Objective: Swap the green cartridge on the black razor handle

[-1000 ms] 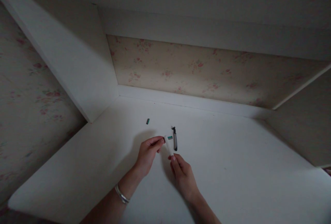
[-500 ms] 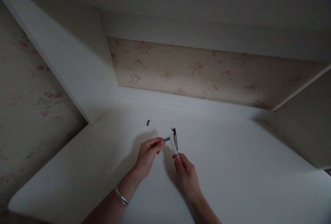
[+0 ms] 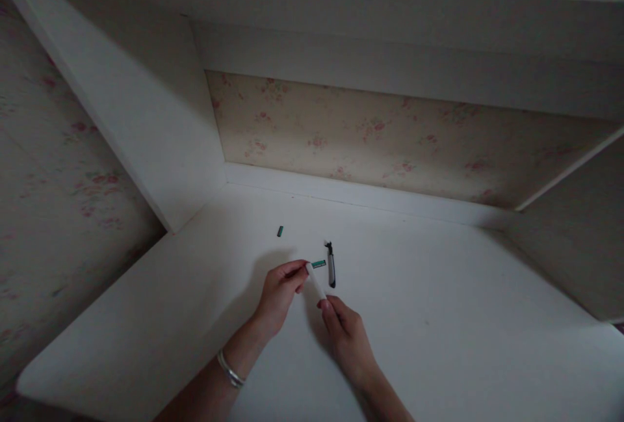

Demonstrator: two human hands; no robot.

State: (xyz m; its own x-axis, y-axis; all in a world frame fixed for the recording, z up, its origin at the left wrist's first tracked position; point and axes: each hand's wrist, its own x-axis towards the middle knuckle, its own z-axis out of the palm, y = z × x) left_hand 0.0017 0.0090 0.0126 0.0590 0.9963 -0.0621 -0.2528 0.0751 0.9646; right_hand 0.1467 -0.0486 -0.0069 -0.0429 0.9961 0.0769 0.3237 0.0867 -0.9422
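My left hand (image 3: 281,289), a bracelet on its wrist, is closed in a pinch; what is between the fingertips is hidden. Its fingertips meet the far end of a slim white stick-like piece (image 3: 316,283). My right hand (image 3: 347,331) grips the near end of that piece between thumb and fingers. Just beyond the fingertips shows a green and black razor cartridge (image 3: 318,264); whether it is held or lies on the desk I cannot tell. A razor with a black and grey handle (image 3: 331,266) lies on the desk, right of it. Another green cartridge (image 3: 280,231) lies farther back.
The white desktop (image 3: 439,279) runs back to a low ledge (image 3: 365,189) under floral wallpaper (image 3: 316,129). A slanting white side panel (image 3: 146,116) stands at left and another panel (image 3: 575,233) at right. An overhead shelf (image 3: 390,19) spans the top.
The white piece has swung left in my right hand, from beside the razor to my left fingertips. More of the razor and of the nearer cartridge's right end shows. My left hand has hardly moved.
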